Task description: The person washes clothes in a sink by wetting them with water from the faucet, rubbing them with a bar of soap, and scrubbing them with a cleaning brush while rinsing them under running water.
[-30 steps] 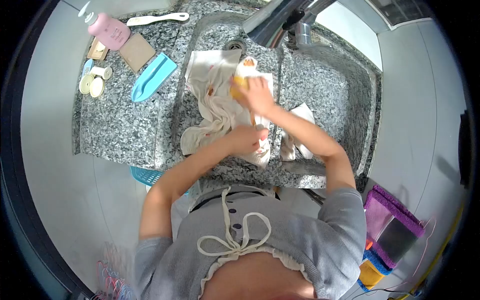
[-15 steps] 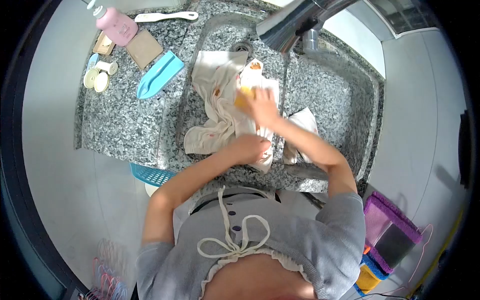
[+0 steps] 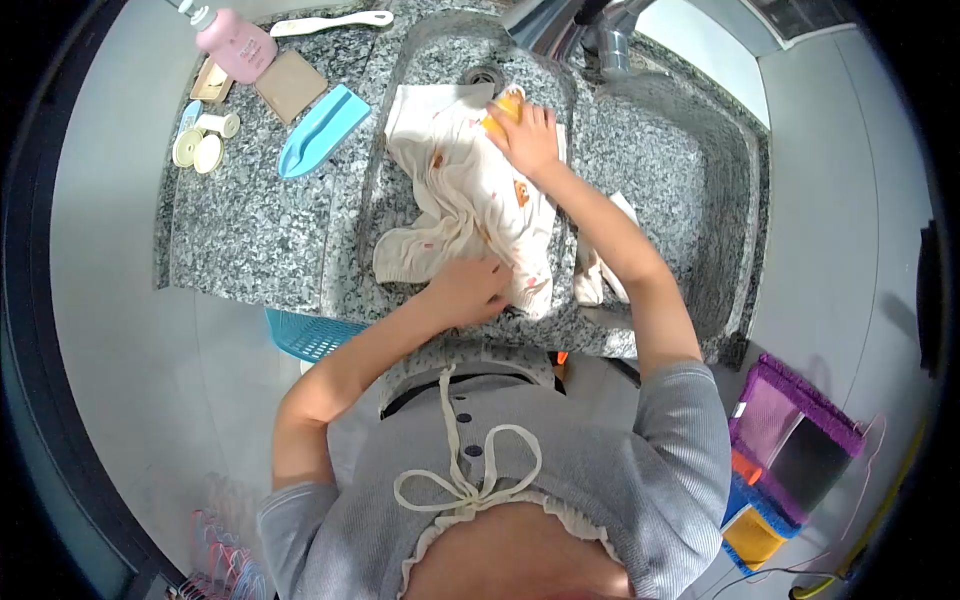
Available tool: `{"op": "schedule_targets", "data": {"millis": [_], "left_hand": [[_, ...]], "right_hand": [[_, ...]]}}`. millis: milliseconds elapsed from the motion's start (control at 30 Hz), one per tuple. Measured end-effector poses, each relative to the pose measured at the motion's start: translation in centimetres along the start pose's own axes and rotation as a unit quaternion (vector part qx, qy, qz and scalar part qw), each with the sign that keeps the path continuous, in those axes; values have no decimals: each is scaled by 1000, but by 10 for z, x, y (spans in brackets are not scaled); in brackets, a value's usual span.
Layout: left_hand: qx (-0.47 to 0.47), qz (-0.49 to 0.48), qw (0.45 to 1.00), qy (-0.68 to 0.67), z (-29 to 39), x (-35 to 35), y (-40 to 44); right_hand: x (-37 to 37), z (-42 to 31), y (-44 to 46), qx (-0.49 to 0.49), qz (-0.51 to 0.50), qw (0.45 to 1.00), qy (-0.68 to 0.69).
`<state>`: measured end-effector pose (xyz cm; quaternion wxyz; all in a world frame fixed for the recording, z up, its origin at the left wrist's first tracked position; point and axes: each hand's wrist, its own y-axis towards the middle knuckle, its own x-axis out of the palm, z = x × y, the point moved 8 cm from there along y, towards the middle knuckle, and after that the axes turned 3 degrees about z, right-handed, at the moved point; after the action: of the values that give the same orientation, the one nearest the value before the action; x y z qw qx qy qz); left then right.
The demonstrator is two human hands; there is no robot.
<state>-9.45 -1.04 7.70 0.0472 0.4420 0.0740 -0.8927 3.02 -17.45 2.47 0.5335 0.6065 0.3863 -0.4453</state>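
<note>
A small pair of cream trousers [image 3: 470,170] with bear prints lies spread in the left basin of the stone sink. My right hand [image 3: 530,140] is closed over a yellow bar of soap [image 3: 503,110], resting on the upper right part of the cloth. Near the basin's front edge, my left hand [image 3: 470,289] grips the lower part of the trousers between the two legs; its fingertips are partly hidden in the fabric. Another cream cloth [image 3: 590,275] lies in the right basin, partly covered by my right forearm.
Along the left counter [image 3: 240,230] stand a pink pump bottle [image 3: 234,45], a white-handled brush [image 3: 330,23], a brown square [image 3: 291,86], a blue scrubbing brush [image 3: 322,132] and small round lids [image 3: 208,154]. A metal faucet [image 3: 560,28] overhangs the sink. Below is a blue basket [image 3: 310,335].
My right hand has moved up the cloth with the yellow bar. My left hand has shifted slightly left, its fist loosening a little. The camera view has shifted slightly.
</note>
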Motion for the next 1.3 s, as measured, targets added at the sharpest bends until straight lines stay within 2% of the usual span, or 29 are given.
{"op": "schedule_targets", "data": {"millis": [133,233,267,367,400,500,600,633,700,767,833,900,967,1033,1067,1100,1133,1200,1300], "left_hand": [[-2,23,1000,6,0,-4,-2],[27,34,999,27,-3,3,-9],[27,23,999,32,-5,5,-10],[9,-26,999,41,-2,7,-3],[1,-45,998,44,1,9,1],[107,109,988,24,21,4,11],[185,123,972,75,33,15,19],[185,131,971,72,32,14,21],[185,152,969,68,26,8,28],[121,111,983,-77,2,-3,38],[32,59,965,-255,-26,-14,49],[-161,-89,928,-323,-72,-7,73],[-201,-23,911,-360,-84,-50,84],[-216,-4,883,-416,-85,-76,93],[-200,10,894,-402,-82,-89,101],[-183,24,903,-388,-80,-97,108],[-174,32,897,-406,-83,-99,115],[-162,32,906,-390,-85,-107,124],[-153,33,916,-369,-93,-114,127]], "right_hand": [[-26,-43,-36,-36,-57,997,26],[-48,-82,-91,-83,-71,977,182],[-38,-76,-90,-73,-100,981,147],[-10,-23,-45,10,-20,999,-45],[1,-6,-30,34,-31,998,-30],[0,9,-11,90,-64,994,24],[-27,12,-9,113,-81,987,77],[-44,8,-11,116,-85,985,96],[-67,12,-24,143,-158,955,205],[-85,19,-43,143,-196,923,298],[-116,17,-68,137,-231,903,334],[-145,-9,-87,130,-287,882,350],[-171,-40,-103,120,-357,862,340],[-168,-82,-113,34,-347,868,354],[-170,-109,-110,-33,-305,865,397],[-164,-132,-109,-58,-283,876,386],[-170,-151,-102,-84,-309,871,374],[-142,-174,-98,-87,-273,891,352],[-99,-187,-88,30,-354,852,385]]}}
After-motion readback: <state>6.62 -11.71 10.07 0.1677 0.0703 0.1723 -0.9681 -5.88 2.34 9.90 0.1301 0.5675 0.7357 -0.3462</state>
